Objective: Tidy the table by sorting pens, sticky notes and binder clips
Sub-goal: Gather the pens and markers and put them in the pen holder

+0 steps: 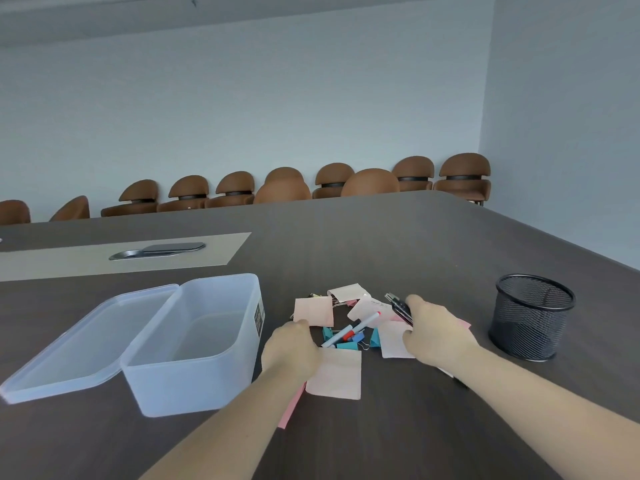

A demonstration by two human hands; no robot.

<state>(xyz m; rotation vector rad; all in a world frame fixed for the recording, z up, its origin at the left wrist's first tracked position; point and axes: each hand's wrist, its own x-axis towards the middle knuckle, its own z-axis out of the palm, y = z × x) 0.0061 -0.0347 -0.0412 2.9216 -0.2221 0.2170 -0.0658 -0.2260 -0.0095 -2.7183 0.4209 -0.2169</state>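
Right hand (pixel 438 332) gripping dark pens (pixel 401 308), mesh cup (pixel 531 317) to its right. Left hand (pixel 291 351) curled over pink notes (pixel 313 310), pinch unclear; box (pixel 194 344) to its left.

No text can be read. The dark label (pixel 258 317) on the plastic box (pixel 194 344) is blurred. Faint handwriting on one sticky note (pixel 367 305) is too small to make out.

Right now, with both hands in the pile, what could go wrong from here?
1. The right hand holds a bundle of dark pens; its grip looks loose, so one may slip before reaching the mesh cup.
2. The left hand rests over pink sticky notes and could drag them.
3. Teal binder clips lie under a white marker, so lifting either may scatter the other.
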